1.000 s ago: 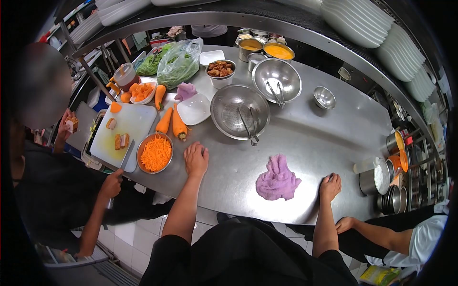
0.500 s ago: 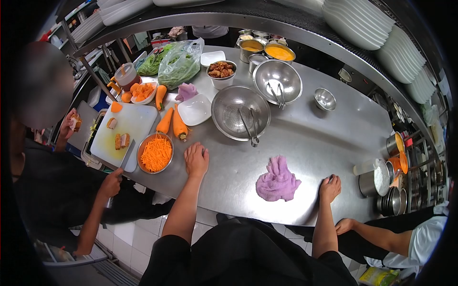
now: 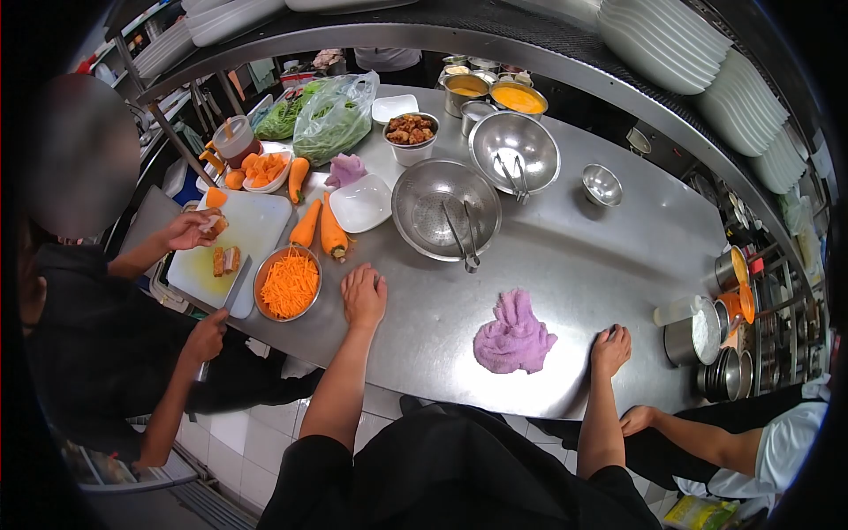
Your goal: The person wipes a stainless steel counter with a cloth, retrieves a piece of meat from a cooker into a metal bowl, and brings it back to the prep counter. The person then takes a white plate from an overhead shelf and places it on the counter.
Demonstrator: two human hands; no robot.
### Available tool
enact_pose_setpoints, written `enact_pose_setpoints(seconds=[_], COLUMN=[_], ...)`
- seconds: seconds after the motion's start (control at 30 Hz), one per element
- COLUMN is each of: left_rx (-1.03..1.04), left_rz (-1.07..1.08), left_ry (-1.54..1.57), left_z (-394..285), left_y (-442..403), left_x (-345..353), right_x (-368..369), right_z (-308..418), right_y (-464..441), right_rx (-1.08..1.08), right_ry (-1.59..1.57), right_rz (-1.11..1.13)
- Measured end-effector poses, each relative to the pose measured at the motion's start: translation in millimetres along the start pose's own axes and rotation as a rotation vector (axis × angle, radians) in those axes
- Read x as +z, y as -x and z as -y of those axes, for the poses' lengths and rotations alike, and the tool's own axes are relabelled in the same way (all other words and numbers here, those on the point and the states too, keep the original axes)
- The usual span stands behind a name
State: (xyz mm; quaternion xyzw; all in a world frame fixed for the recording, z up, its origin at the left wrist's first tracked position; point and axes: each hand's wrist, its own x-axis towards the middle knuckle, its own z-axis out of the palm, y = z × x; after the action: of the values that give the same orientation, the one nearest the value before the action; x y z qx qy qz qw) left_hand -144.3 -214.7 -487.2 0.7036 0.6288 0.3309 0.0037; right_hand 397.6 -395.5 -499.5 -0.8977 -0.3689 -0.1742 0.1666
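Note:
My left hand (image 3: 364,296) rests palm down on the steel table (image 3: 424,336), fingers apart and holding nothing. It is just right of a metal bowl of shredded carrot (image 3: 289,284) and below two peeled carrots (image 3: 333,231). My right hand (image 3: 611,351) lies on the table near its right front edge, fingers loosely bent, with nothing visible in it. Between my hands is a crumpled purple cloth (image 3: 515,334), nearer the right one and touching neither. Beyond it stand a large perforated metal bowl with tongs (image 3: 433,199) and a white square dish (image 3: 360,203).
At left a co-worker holds a knife (image 3: 237,283) and a piece of food over a white cutting board (image 3: 225,252). Another person's arm (image 3: 698,433) is close by my right. A plate shelf (image 3: 530,40) overhangs the back; pots (image 3: 693,336) stand at the right end.
The co-worker's free hand has moved right, over the cutting board, with a food piece in it. The piece that lay there is now hidden or picked up. My hands have stayed put.

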Motion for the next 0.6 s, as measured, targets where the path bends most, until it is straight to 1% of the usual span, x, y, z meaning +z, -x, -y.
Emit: enact_pose_setpoints(seconds=[0.23, 0.33, 0.43, 0.5, 0.6], left_rx=[-0.005, -0.008, -0.043, -0.024, -0.019], left_rz=[-0.009, -0.041, -0.029, -0.019, -0.031], left_ry=[-0.024, -0.016, -0.018, 0.052, 0.058], left_z=[4, 10, 7, 7, 8], left_y=[0, 2, 2, 1, 2], left_x=[9, 9, 1, 0, -1], right_x=[-3, -6, 5, 5, 11], right_z=[3, 4, -2, -1, -6], right_y=[1, 0, 1, 1, 0], right_rx=[-0.03, -0.024, -0.067, -0.032, -0.034], right_ry=[0.013, -0.047, -0.036, 0.041, 0.057], right_rz=[-0.032, 0.015, 0.019, -0.003, 0.003])
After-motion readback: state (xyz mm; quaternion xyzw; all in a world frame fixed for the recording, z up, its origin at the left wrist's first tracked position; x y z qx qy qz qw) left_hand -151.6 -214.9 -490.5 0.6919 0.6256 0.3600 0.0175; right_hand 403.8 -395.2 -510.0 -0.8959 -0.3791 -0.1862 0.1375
